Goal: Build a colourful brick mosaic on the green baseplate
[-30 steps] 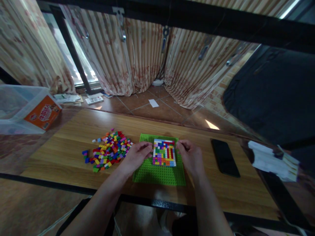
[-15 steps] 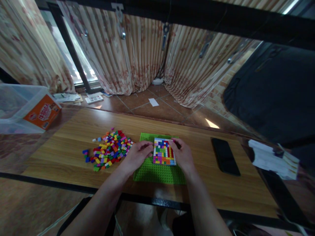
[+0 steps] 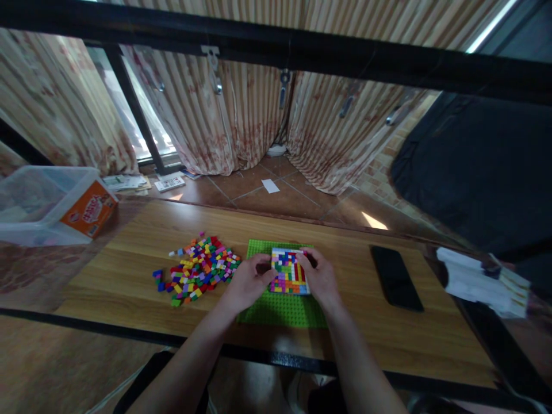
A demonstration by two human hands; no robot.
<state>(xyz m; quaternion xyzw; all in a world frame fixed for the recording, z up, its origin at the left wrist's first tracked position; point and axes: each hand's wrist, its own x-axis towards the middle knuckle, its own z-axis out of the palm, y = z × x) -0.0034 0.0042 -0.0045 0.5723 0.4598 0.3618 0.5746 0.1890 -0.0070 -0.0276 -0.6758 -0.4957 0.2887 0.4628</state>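
Note:
A square panel of multicoloured toy bricks [image 3: 285,275] with a pale border sits over a green studded baseplate [image 3: 280,313]. My left hand [image 3: 250,283] is at the panel's left edge, its thumb overlapping that edge and its fingers curled beside it. On the opposite side, my right hand [image 3: 319,277] grips the upper right part, thumb on top and fingers around the edge. Whether the panel is pressed onto the baseplate or held just above it, I cannot tell. Left of the baseplate lies a heap of loose toy bricks [image 3: 206,267].
The wooden table [image 3: 138,253] carries a black phone [image 3: 395,278] on the right. Crumpled white paper [image 3: 470,279] lies beyond the right edge. A clear plastic bin [image 3: 38,230] with an orange label stands at the left. A black bar [image 3: 259,40] crosses overhead.
The camera view has tilted slightly upward, shifting the scene lower. My left thumb has come over the panel's left edge. The right hand keeps its place on the right side.

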